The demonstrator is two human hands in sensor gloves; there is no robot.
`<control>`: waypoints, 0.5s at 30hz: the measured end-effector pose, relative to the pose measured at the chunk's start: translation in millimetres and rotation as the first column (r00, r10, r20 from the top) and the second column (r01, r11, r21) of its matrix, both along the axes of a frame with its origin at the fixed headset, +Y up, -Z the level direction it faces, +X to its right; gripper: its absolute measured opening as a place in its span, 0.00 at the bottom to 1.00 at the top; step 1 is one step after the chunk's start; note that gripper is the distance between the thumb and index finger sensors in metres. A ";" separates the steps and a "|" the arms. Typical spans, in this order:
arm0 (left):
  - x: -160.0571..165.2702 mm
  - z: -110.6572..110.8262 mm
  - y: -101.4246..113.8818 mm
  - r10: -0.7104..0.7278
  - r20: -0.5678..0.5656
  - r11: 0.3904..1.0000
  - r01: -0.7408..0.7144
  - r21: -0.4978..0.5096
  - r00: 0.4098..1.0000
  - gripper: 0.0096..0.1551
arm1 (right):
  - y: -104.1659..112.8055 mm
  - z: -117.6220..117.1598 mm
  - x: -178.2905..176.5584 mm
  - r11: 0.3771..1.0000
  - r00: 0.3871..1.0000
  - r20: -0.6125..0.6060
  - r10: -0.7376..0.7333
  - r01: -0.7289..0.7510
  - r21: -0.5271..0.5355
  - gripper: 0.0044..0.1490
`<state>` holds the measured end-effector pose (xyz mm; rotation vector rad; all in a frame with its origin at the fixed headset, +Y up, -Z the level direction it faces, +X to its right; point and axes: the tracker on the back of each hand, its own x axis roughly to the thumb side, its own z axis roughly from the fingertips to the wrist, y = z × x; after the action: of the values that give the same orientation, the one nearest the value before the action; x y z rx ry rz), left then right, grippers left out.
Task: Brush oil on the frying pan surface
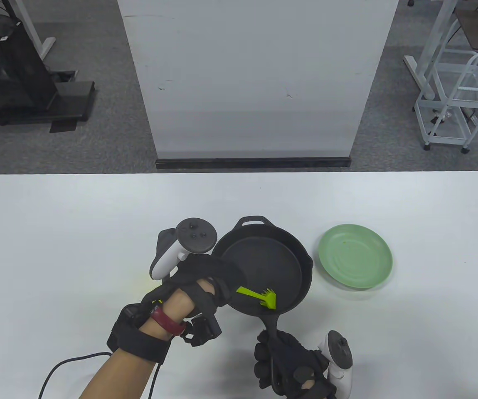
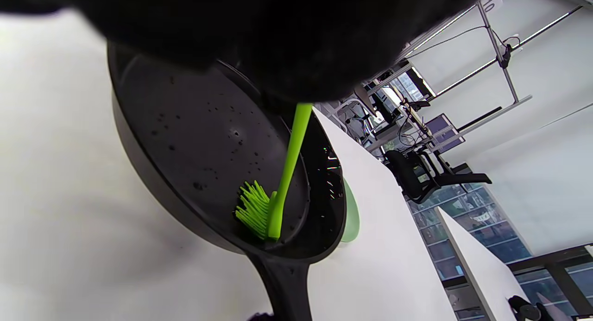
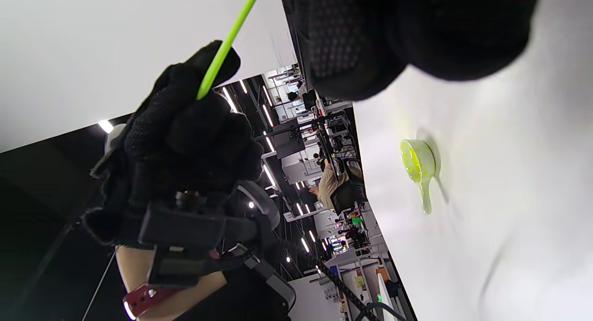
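A black cast-iron frying pan (image 1: 264, 266) is at the table's middle, its handle pointing toward me. My right hand (image 1: 289, 365) grips that handle. My left hand (image 1: 205, 278) reaches over the pan's left rim and holds a lime-green silicone brush (image 1: 259, 296) by its handle. The bristles touch the pan floor near the handle side. In the left wrist view the brush (image 2: 287, 168) lies across the pan (image 2: 194, 126), whose surface shows small droplets. The right wrist view shows my left hand (image 3: 194, 135) closed round the brush handle (image 3: 222, 52).
A light green plate (image 1: 355, 255) sits just right of the pan. A small pale green ladle-shaped cup (image 3: 417, 161) stands on the table in the right wrist view. A cable (image 1: 56, 370) trails from my left forearm.
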<state>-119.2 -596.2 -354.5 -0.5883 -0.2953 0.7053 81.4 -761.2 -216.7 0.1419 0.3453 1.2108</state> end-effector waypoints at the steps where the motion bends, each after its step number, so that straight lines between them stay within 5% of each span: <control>1: 3.3 -0.9 -3.6 0.023 -0.002 1.000 -0.023 -0.010 1.000 0.25 | 0.0 -0.1 0.0 1.000 1.000 -0.001 0.000 0.000 0.000 0.37; 12: 14.4 -9.2 -21.2 0.167 -0.049 0.985 -0.169 -0.039 0.985 0.25 | -2.1 -0.6 2.3 1.000 1.000 0.006 0.000 0.000 -0.016 0.37; 15: 16.3 -10.7 -18.5 0.142 -0.027 0.989 -0.141 0.034 0.989 0.25 | -3.0 -1.2 2.1 1.000 1.000 0.002 -0.008 0.008 -0.019 0.37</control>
<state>-102.9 -614.7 -365.1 -0.5296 -0.3227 0.8444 83.5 -764.1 -218.0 0.1257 0.3539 1.1995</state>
